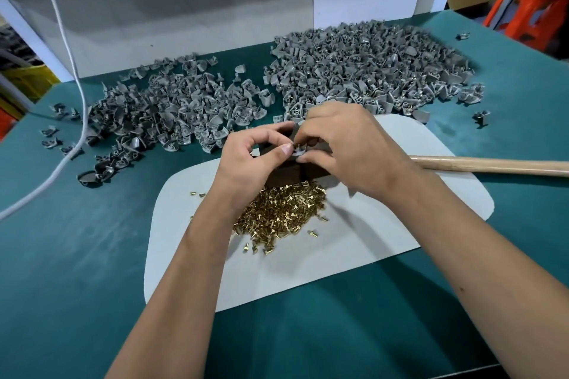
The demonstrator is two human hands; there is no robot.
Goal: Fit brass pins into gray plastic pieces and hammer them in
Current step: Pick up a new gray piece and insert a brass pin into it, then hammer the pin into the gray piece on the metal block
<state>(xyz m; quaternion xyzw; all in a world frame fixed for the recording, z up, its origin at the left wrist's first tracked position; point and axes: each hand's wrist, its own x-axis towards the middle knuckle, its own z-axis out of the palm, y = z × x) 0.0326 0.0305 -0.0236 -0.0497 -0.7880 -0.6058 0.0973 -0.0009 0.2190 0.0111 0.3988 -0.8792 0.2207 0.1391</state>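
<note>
My left hand (252, 154) pinches a small gray plastic piece (298, 151) between thumb and fingers, over a dark block (284, 174). My right hand (345, 148) meets it from the right and pinches a brass pin (296, 143) at the top of that piece. A heap of brass pins (283, 212) lies on the pale mat (354, 249) just below both hands. Two big heaps of gray plastic pieces spread behind: one at the left (172, 111), one at the right (369, 68). A wooden hammer handle (492, 164) lies to the right, its head hidden behind my right hand.
A green table cover (77, 255) lies under everything. A white cable (77, 101) runs down the left side. A white board (184, 9) stands at the back. Stray gray pieces (482, 117) lie at the right and far left edges.
</note>
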